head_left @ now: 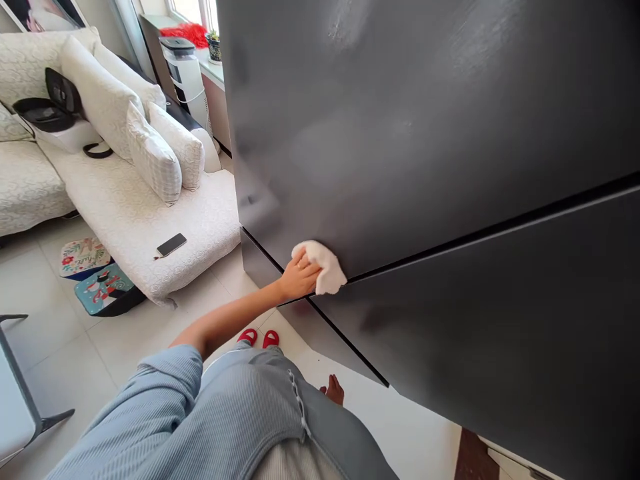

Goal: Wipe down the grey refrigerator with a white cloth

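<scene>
My left hand (299, 275) presses a white cloth (327, 267) against the dark grey refrigerator (425, 133), just above the slanting black gap between its upper and lower doors. Its fingers are closed on the cloth, and a ring shows on one of them. Faint smears or reflections mark the upper door. Low beside my body, my right hand (334, 390) is only partly visible past my clothes. Its fingers are stretched out and I see nothing in them.
A cream sofa (145, 220) stands at left, with cushions (153, 153) and a phone (171, 245) on it. Two patterned boxes or stools (107, 287) sit on the floor beside it. A chair (17, 393) is at lower left. Red slippers (271, 339) are on my feet.
</scene>
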`<state>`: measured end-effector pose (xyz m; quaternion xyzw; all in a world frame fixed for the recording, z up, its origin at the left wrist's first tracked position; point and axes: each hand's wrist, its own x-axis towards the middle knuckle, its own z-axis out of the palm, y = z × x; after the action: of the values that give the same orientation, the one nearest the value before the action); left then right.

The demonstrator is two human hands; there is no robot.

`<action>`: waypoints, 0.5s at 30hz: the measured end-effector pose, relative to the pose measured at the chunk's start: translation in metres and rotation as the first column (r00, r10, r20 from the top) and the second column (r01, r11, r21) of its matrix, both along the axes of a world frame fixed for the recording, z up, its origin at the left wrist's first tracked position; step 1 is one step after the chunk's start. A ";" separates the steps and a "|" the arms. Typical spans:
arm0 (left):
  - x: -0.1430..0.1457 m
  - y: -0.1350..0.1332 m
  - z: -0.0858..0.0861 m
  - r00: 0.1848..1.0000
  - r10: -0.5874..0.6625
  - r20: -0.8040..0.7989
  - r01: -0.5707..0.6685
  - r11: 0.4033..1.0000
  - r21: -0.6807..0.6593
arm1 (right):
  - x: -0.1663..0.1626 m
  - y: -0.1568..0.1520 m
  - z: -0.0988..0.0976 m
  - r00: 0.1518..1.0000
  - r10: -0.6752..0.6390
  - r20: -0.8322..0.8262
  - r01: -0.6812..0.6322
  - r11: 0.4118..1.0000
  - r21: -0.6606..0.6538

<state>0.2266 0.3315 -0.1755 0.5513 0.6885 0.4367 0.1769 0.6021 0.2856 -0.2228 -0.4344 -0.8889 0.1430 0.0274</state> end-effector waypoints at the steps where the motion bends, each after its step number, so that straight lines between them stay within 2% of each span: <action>1: 0.003 -0.005 -0.003 1.000 -0.013 0.006 0.013 1.000 -0.015 | 0.000 -0.001 -0.002 1.000 -0.004 0.014 0.004 1.000 -0.001; 3: 0.004 -0.003 0.009 0.999 -0.035 0.005 0.035 0.999 0.013 | 0.002 -0.005 -0.005 0.999 -0.004 0.040 0.004 1.000 0.002; 7: -0.017 0.027 0.064 0.996 -0.061 -0.064 0.075 0.969 0.235 | -0.002 -0.011 -0.010 0.998 0.008 0.065 -0.009 1.000 0.016; 9: -0.022 0.032 0.070 0.993 -0.066 -0.102 0.092 0.957 0.274 | -0.009 -0.013 -0.011 0.998 0.011 0.062 -0.012 1.000 0.023; 10: -0.020 0.028 0.063 0.991 -0.077 -0.109 0.104 0.960 0.260 | -0.013 -0.014 -0.009 0.998 0.012 0.058 -0.014 1.000 0.026; 12: -0.009 0.011 0.034 0.989 -0.100 -0.113 0.120 0.974 0.192 | -0.019 -0.017 0.000 0.999 0.020 0.046 -0.021 0.999 0.025; 14: 0.003 -0.007 0.002 0.988 -0.093 -0.122 0.107 0.988 0.113 | -0.023 -0.022 0.016 0.999 0.036 0.035 -0.037 0.999 0.016; 15: 0.006 -0.012 -0.008 0.988 -0.088 -0.127 0.100 0.991 0.089 | -0.025 -0.026 0.025 0.998 0.050 0.028 -0.050 0.999 0.006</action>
<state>0.2331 0.3193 -0.1836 0.6168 0.6497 0.4254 0.1284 0.5773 0.2601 -0.1974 -0.4141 -0.9001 0.1347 0.0127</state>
